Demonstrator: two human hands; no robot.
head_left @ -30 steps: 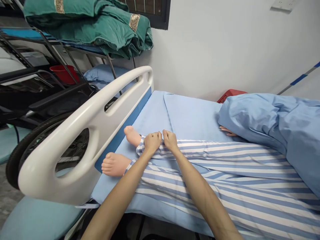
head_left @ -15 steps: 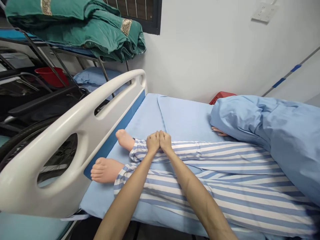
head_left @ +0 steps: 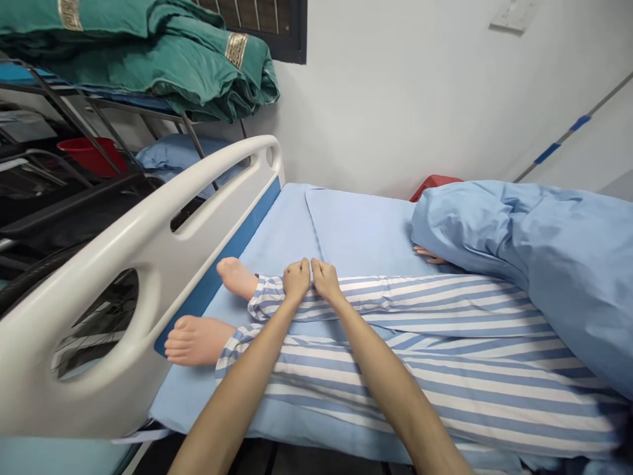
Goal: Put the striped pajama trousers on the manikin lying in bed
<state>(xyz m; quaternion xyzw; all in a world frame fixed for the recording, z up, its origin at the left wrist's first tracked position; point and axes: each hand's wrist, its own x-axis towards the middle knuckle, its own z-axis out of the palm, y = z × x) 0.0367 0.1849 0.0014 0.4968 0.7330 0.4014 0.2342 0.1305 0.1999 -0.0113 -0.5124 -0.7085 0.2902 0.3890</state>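
My left hand point(head_left: 297, 280) is closed in a fist over the far shin of a manikin in blue-and-white striped trousers point(head_left: 445, 297). Close beside it, with a narrow gap between, my right hand point(head_left: 326, 280) is also closed on the same trouser leg. The undersides of both fists are hidden, so I cannot see whether trouser cloth is inside them. To the left lie the manikin's bare far foot point(head_left: 237, 278) and near foot point(head_left: 198, 340). My left forearm passes over the near trouser leg.
A white footboard point(head_left: 148, 264) with cut-outs closes off the left end of the bed, whose light blue sheet point(head_left: 361, 231) shows behind the legs. Blue bedding point(head_left: 524, 244) covers the manikin's upper part. Beyond the footboard are a wheelchair point(head_left: 74, 218), a red bucket point(head_left: 93, 157) and folded green blankets point(head_left: 198, 66).
The view has shifted, so the bed appears farther left. My fists came together, then parted slightly. They stay closed over the far trouser leg.
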